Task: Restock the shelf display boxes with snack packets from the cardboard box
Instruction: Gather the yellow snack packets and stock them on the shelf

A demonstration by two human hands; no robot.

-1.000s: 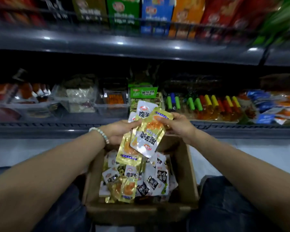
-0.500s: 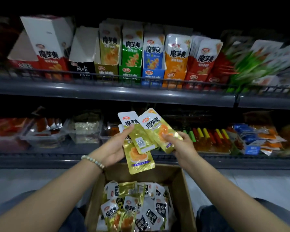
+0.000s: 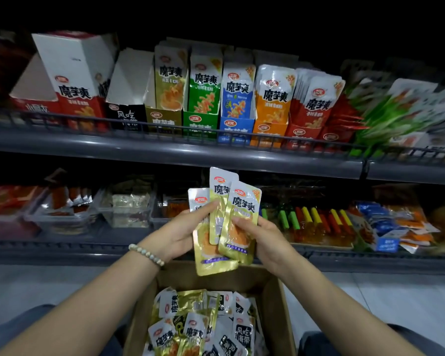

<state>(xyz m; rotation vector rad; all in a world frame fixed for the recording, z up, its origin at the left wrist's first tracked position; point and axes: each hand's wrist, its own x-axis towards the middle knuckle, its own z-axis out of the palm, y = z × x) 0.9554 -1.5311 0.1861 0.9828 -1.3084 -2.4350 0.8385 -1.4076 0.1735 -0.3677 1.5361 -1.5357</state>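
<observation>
The grey upper shelf [image 3: 165, 150] runs across the upper half of the frame. Its row of display boxes [image 3: 237, 124] stands upright behind the rail, the gold display box [image 3: 162, 122] left of centre. At bottom centre your cardboard box [image 3: 280, 304] sits open, filled with loose snack packets [image 3: 198, 327]. Just above it, at mid-frame, your left hand [image 3: 175, 235] and right hand [image 3: 265, 235] together grip three fanned gold packets [image 3: 244, 209], thumbs on their fronts.
</observation>
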